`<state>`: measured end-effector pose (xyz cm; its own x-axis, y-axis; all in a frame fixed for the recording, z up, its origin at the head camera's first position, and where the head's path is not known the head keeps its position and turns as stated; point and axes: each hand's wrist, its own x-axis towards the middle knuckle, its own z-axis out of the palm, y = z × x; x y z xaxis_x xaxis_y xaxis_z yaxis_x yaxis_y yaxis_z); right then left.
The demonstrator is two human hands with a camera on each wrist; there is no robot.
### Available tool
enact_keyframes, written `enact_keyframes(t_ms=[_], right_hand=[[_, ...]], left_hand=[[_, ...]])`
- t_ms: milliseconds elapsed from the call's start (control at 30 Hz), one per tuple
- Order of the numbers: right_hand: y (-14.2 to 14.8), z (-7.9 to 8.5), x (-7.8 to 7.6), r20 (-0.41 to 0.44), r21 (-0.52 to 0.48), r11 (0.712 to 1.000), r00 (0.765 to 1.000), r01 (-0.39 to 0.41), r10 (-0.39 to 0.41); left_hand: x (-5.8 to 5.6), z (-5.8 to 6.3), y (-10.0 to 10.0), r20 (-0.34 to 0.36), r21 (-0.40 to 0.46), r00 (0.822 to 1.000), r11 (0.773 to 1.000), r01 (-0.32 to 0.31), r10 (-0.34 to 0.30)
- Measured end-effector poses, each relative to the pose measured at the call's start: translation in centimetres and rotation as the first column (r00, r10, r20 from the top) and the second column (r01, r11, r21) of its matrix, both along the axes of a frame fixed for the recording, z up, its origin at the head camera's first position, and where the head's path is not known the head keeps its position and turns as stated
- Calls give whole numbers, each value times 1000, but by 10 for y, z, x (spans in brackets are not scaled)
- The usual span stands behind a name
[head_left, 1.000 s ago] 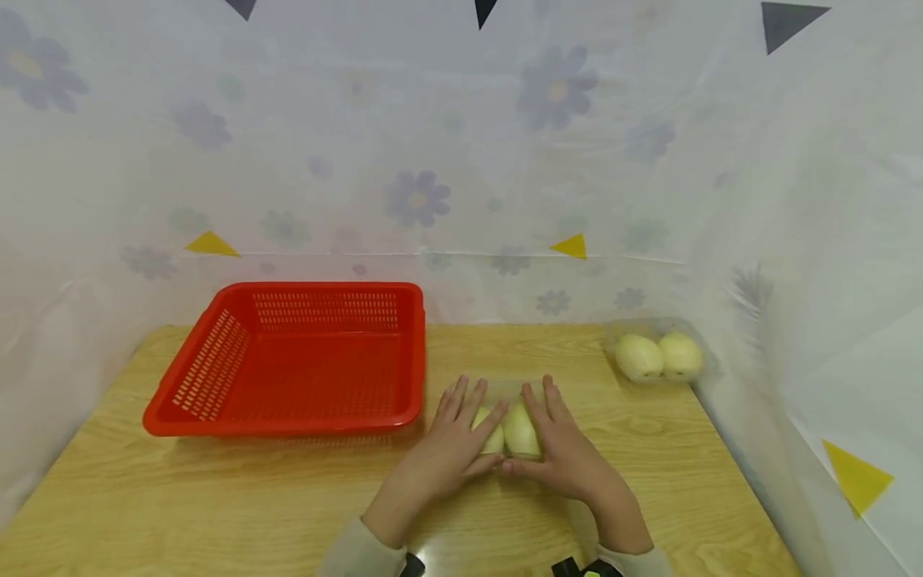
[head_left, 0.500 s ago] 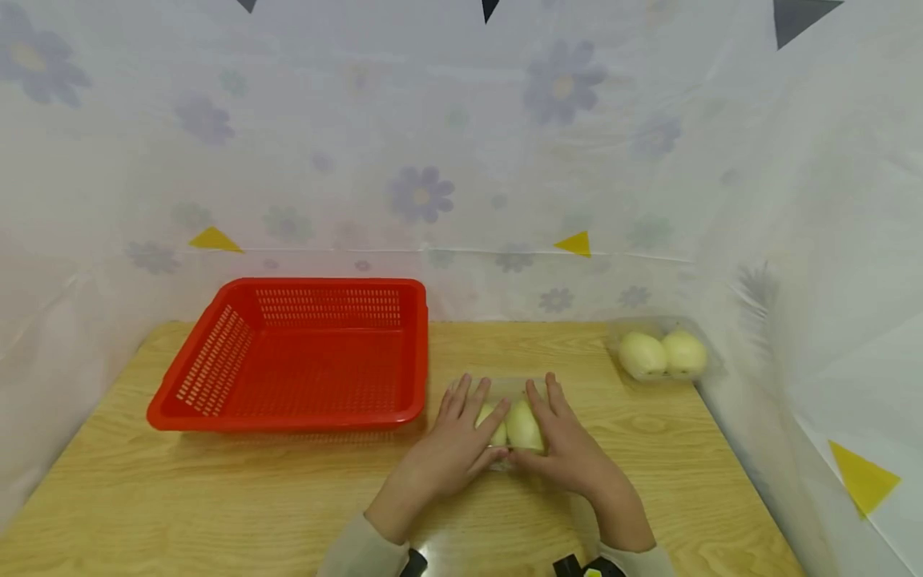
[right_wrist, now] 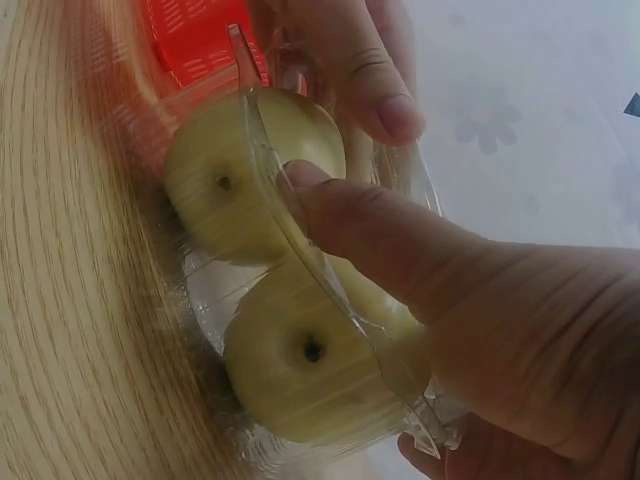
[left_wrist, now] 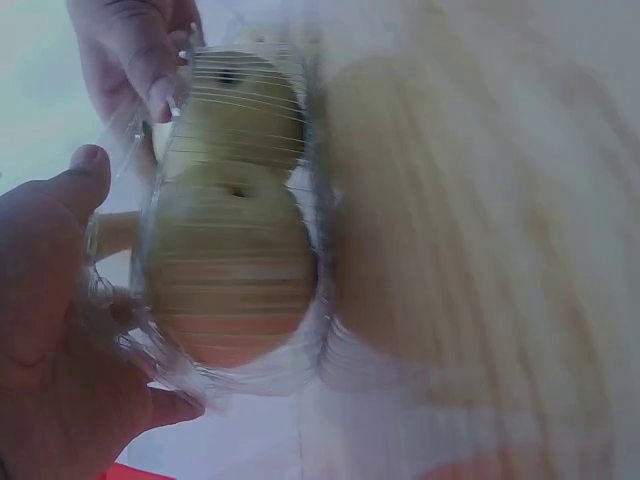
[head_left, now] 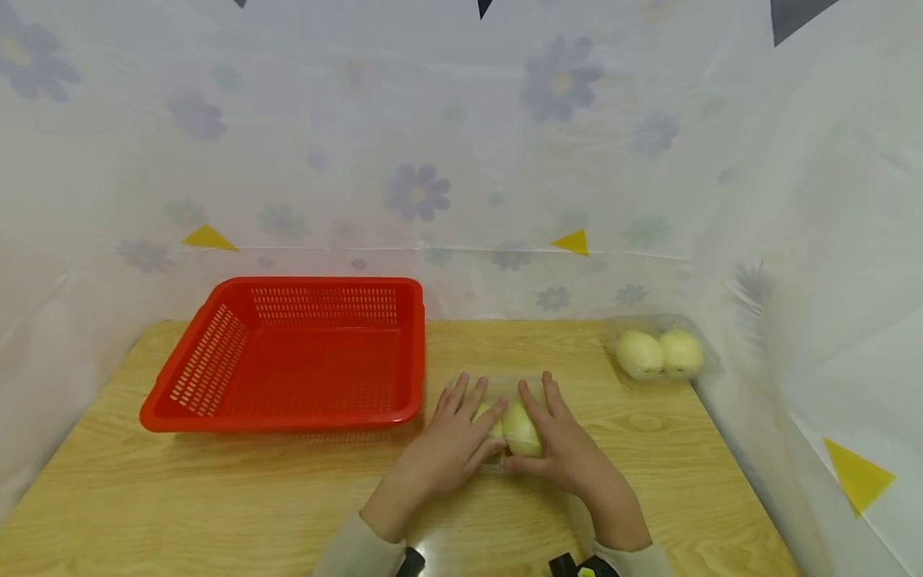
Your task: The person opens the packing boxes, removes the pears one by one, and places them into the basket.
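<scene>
A clear plastic fruit box point(head_left: 508, 389) stands on the table with two round, pale yellow-green fruits point(head_left: 521, 429) inside. My left hand point(head_left: 447, 445) lies over its left part, fingers spread and fairly straight, thumb near the front rim. From the other side my right hand point(head_left: 570, 449) rests on the lid, also with spread fingers. In the right wrist view, the right thumb point(right_wrist: 360, 220) presses at the rim point(right_wrist: 300, 250) in front of the fruits. The left wrist view shows the left hand point(left_wrist: 60, 330) beside the box's lid edge; motion blurs this view.
A red plastic basket point(head_left: 417, 361) with slotted walls stands to the left on the wooden table point(head_left: 216, 505). At the back right is a second clear box point(head_left: 652, 324) holding two similar fruits point(head_left: 638, 354). A flowered white sheet point(head_left: 469, 144) hangs behind.
Both hands stay over the box. The thumbs shift slightly along its front edge, and the left thumb now sits a little higher, apart from the right one. The head view has moved slightly.
</scene>
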<state>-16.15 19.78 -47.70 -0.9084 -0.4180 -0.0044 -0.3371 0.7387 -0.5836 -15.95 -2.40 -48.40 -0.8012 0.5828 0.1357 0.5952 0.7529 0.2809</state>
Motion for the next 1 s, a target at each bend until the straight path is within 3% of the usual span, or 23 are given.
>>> enact_keyframes(t_ms=[200, 400, 733, 1000], right_hand=[[-1, 2, 1, 5, 14, 1000, 1000, 3, -3], [1, 2, 1, 0, 3, 1000, 1000, -3, 3], [4, 3, 2, -6, 28, 998, 998, -60, 61], [3, 1, 4, -39, 84, 996, 998, -39, 42]], left_hand=[[-1, 2, 0, 39, 16, 999, 1000, 1, -1], [0, 0, -2, 27, 30, 1000, 999, 14, -15], [1, 2, -6, 61, 8, 997, 999, 50, -50], [-1, -5, -1, -65, -100, 997, 995, 22, -29]])
